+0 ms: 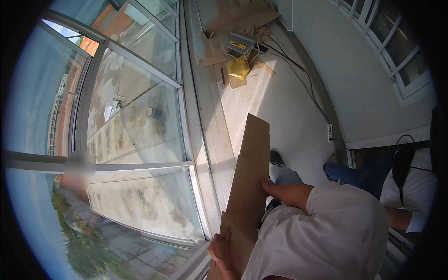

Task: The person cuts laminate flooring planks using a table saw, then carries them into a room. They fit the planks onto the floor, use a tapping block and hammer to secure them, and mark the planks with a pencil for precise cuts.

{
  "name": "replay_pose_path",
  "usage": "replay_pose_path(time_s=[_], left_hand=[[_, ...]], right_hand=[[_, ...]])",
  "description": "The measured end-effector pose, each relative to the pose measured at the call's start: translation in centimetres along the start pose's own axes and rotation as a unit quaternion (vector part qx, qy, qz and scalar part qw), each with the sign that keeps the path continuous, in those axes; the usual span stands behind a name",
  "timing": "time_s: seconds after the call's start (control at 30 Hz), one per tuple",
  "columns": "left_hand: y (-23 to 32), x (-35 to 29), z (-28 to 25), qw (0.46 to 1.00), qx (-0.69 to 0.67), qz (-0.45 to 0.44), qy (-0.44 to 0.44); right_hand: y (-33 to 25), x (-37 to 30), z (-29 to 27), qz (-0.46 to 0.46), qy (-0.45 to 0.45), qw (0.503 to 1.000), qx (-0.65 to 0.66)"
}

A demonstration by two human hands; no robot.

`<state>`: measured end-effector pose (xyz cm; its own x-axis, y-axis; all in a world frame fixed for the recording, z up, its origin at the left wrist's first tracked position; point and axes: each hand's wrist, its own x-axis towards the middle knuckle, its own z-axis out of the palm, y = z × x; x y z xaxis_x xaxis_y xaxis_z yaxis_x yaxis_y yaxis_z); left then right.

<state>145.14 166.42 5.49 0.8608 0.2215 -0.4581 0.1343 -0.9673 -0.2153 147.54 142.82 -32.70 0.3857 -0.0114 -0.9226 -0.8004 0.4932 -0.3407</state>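
A long, flat brown board slants up in front of me, with stepped edges where pieces seem to overlap. My right hand grips its right edge near the middle, thumb showing on the face. Lower down, my left hand holds the left edge, its fingers bent onto the surface. Both hands are closed on the board; its lower end runs out of view beside my white shirt.
Glass sliding doors line the left side. Ahead stand a grey worktable and a yellow bag among brown offcuts. A black cable runs to a power strip. Another person is close on the right.
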Motion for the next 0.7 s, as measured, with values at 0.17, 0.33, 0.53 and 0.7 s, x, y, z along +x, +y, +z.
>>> replay_pose_path(time_s=[0.17, 0.33, 0.53, 0.7], left_hand=[[4.4, 7.5, -3.5, 0.998, -0.056, -0.013, -0.002], [7.9, 15.8, -4.5, 0.984, -0.156, -0.053, -0.061], [15.3, 26.9, -3.7, 0.952, -0.295, -0.045, -0.067], [24.9, 35.9, -6.2, 0.929, -0.351, -0.041, -0.107]], right_hand=[[-13.3, -1.5, -0.9, -0.056, 0.003, 0.998, -0.008], [-25.5, 0.1, -1.9, -0.092, -0.081, 0.988, 0.095], [-40.5, 4.4, -2.6, -0.111, -0.171, 0.975, 0.09], [-52.7, 7.4, -3.3, -0.046, -0.202, 0.974, -0.095]])
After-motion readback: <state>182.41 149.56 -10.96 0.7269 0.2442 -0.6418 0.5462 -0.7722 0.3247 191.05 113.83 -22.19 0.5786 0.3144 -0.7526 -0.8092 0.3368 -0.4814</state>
